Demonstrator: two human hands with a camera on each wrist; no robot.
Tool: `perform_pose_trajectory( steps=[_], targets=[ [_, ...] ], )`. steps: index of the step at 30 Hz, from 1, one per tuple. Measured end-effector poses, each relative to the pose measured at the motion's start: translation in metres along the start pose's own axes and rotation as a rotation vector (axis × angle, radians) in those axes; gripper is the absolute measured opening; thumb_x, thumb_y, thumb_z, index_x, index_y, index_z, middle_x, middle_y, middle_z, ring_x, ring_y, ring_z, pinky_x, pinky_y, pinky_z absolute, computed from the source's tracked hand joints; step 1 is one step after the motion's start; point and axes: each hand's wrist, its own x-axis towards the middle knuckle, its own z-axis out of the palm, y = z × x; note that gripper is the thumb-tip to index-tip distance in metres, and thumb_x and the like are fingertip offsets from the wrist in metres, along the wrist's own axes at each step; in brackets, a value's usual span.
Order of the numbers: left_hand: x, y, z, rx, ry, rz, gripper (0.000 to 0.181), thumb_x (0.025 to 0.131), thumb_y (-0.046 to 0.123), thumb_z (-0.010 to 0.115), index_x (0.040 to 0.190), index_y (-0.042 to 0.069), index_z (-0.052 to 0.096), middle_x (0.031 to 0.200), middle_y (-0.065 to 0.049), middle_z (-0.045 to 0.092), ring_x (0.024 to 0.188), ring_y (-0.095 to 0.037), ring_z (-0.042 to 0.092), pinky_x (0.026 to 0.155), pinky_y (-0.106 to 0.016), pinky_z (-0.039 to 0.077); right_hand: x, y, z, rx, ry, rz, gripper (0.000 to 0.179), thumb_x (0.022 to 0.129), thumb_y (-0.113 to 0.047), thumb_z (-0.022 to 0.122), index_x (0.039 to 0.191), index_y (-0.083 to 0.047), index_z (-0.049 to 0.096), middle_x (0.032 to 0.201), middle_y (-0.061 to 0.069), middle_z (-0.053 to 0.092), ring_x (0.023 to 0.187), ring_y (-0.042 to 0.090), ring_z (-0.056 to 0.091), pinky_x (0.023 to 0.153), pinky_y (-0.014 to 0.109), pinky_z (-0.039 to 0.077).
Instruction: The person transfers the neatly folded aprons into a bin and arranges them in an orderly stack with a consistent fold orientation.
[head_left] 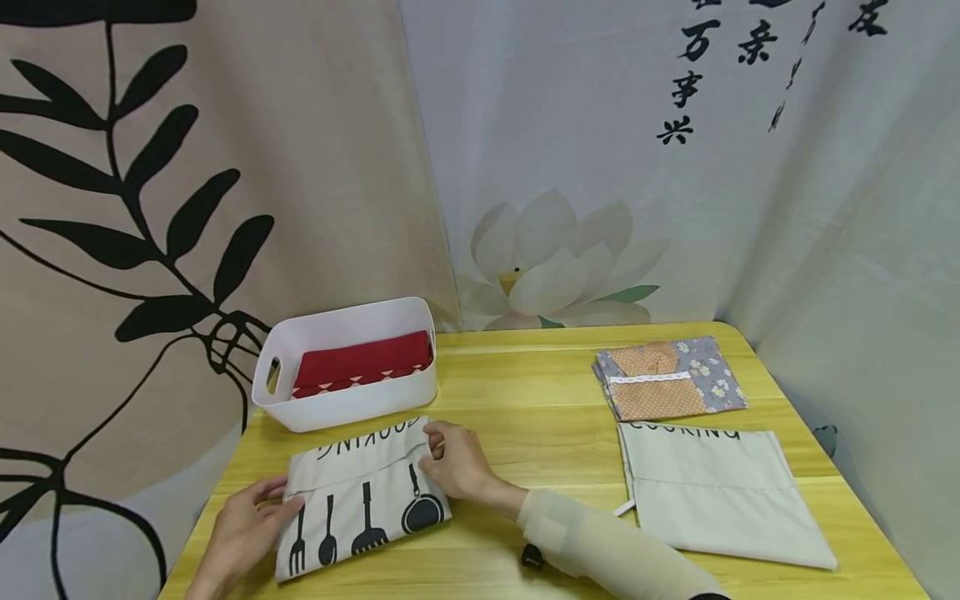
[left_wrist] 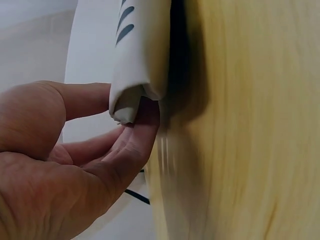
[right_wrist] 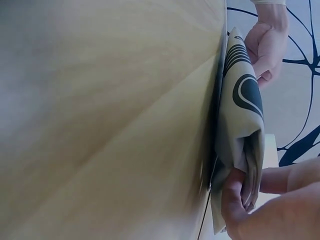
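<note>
A folded cream apron [head_left: 352,492] printed with a fork, spoon, spatula, pan and lettering lies slightly turned at the table's front left. My left hand [head_left: 243,529] pinches its left edge; in the left wrist view the thumb is on one face of the folded apron [left_wrist: 142,55] and fingers pass under the other. At the far right corner my right hand [head_left: 461,462] grips the layers. From the right wrist view, thumb and fingers of the right hand [right_wrist: 280,210] lie on either side of the folded edge, partly tucked between layers.
Behind the apron stands a white plastic bin [head_left: 360,408] holding a folded red cloth [head_left: 360,362]. To the right lie a second folded cream apron [head_left: 727,508] and a folded grey-blue and orange floral cloth [head_left: 667,383]. A small black object [head_left: 532,557] sits by the right sleeve.
</note>
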Motion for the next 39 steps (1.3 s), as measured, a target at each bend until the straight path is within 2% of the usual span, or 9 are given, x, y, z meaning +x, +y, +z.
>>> perform_pose_trajectory(
  steps=[5, 11, 15, 18, 22, 24, 27, 31, 39],
  targets=[
    [-0.001, 0.005, 0.0, -0.046, -0.007, 0.003, 0.079, 0.106, 0.04, 0.081, 0.163, -0.006, 0.05, 0.157, -0.035, 0.059, 0.14, -0.05, 0.069, 0.101, -0.045, 0.069, -0.009, -0.028, -0.022, 0.059, -0.002, 0.064, 0.045, 0.087, 0.004, 0.082, 0.131, 0.005, 0.076, 0.1, 0.008, 0.077, 0.081, 0.001, 0.068, 0.072, 0.018, 0.059],
    [-0.004, 0.011, 0.0, -0.077, -0.024, -0.002, 0.085, 0.104, 0.048, 0.082, 0.165, -0.003, 0.049, 0.161, -0.033, 0.056, 0.143, -0.05, 0.067, 0.101, -0.042, 0.069, -0.014, -0.034, -0.032, 0.064, 0.002, 0.117, 0.049, 0.088, 0.004, 0.084, 0.136, 0.004, 0.075, 0.108, 0.013, 0.08, 0.088, 0.007, 0.074, 0.077, 0.017, 0.061],
    [-0.009, 0.016, 0.0, -0.1, -0.027, 0.039, 0.085, 0.104, 0.05, 0.082, 0.166, 0.001, 0.05, 0.163, -0.03, 0.056, 0.146, -0.049, 0.066, 0.095, -0.025, 0.067, -0.015, -0.035, -0.039, 0.09, 0.007, 0.148, 0.051, 0.09, 0.001, 0.085, 0.14, 0.003, 0.073, 0.114, 0.014, 0.08, 0.092, 0.012, 0.078, 0.078, 0.019, 0.064],
    [-0.014, 0.022, 0.0, -0.117, -0.02, 0.071, 0.083, 0.104, 0.05, 0.081, 0.166, 0.003, 0.051, 0.165, -0.027, 0.057, 0.146, -0.046, 0.067, 0.09, -0.013, 0.06, -0.015, -0.035, -0.045, 0.11, 0.009, 0.16, 0.052, 0.092, 0.001, 0.085, 0.142, 0.003, 0.072, 0.116, 0.015, 0.08, 0.095, 0.016, 0.079, 0.078, 0.022, 0.066],
    [-0.019, 0.029, 0.002, -0.13, 0.007, 0.091, 0.079, 0.104, 0.048, 0.082, 0.165, 0.006, 0.054, 0.165, -0.024, 0.058, 0.14, -0.041, 0.072, 0.087, -0.01, 0.057, -0.015, -0.036, -0.052, 0.123, 0.016, 0.165, 0.051, 0.092, 0.0, 0.085, 0.142, 0.003, 0.072, 0.118, 0.016, 0.079, 0.096, 0.019, 0.079, 0.077, 0.022, 0.066],
    [-0.021, 0.033, 0.003, -0.141, 0.027, 0.089, 0.076, 0.104, 0.046, 0.082, 0.165, 0.008, 0.055, 0.164, -0.023, 0.06, 0.136, -0.036, 0.075, 0.086, -0.011, 0.058, -0.015, -0.037, -0.056, 0.132, 0.021, 0.167, 0.051, 0.093, -0.001, 0.085, 0.141, 0.002, 0.073, 0.118, 0.016, 0.079, 0.097, 0.019, 0.078, 0.076, 0.022, 0.066],
    [-0.022, 0.038, 0.005, -0.17, 0.062, 0.093, 0.072, 0.104, 0.042, 0.084, 0.162, 0.009, 0.058, 0.16, -0.021, 0.062, 0.12, -0.02, 0.081, 0.084, -0.013, 0.06, -0.016, -0.038, -0.062, 0.14, 0.027, 0.164, 0.05, 0.093, -0.002, 0.085, 0.142, 0.0, 0.073, 0.119, 0.016, 0.079, 0.098, 0.019, 0.078, 0.076, 0.022, 0.065],
    [-0.023, 0.044, 0.006, -0.201, 0.108, 0.103, 0.066, 0.103, 0.037, 0.086, 0.159, 0.012, 0.062, 0.157, -0.017, 0.063, 0.104, -0.001, 0.078, 0.083, -0.013, 0.062, -0.016, -0.041, -0.068, 0.159, 0.035, 0.151, 0.05, 0.094, -0.002, 0.085, 0.142, 0.0, 0.072, 0.119, 0.016, 0.079, 0.098, 0.019, 0.078, 0.077, 0.022, 0.066],
    [-0.029, 0.054, 0.006, -0.263, 0.146, 0.125, 0.06, 0.103, 0.032, 0.086, 0.155, 0.013, 0.065, 0.157, -0.014, 0.062, 0.094, 0.014, 0.072, 0.082, -0.013, 0.063, -0.017, -0.048, -0.078, 0.176, 0.047, 0.151, 0.05, 0.095, -0.003, 0.085, 0.143, -0.001, 0.072, 0.122, 0.017, 0.079, 0.102, 0.024, 0.079, 0.08, 0.022, 0.066]
  ],
)
